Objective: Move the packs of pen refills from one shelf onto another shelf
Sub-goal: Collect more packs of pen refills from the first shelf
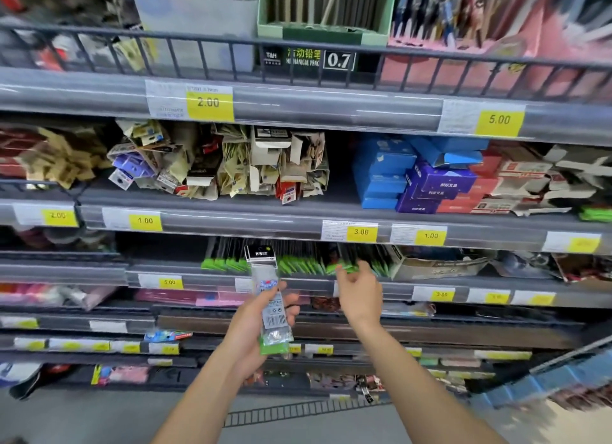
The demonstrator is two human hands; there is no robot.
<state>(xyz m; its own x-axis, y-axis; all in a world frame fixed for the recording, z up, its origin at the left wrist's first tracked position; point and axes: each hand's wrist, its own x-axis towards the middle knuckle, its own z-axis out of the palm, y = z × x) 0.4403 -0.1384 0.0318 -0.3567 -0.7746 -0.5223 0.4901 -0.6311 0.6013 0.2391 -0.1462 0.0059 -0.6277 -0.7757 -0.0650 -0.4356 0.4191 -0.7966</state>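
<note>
Left grip (261,318): clamped on one upright refill pack (270,298). Right grip (359,289): pinching green packs (344,267) on shelf (308,283) beyond.

Both forearms are bare to the frame's edge, and left grip (261,318) and right grip (359,294) are ungloved.

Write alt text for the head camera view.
A person's left hand holds a clear pack of pen refills upright before stationery shelves, while the right hand reaches a row of green-tipped packs on a shelf with yellow price tags.
</note>
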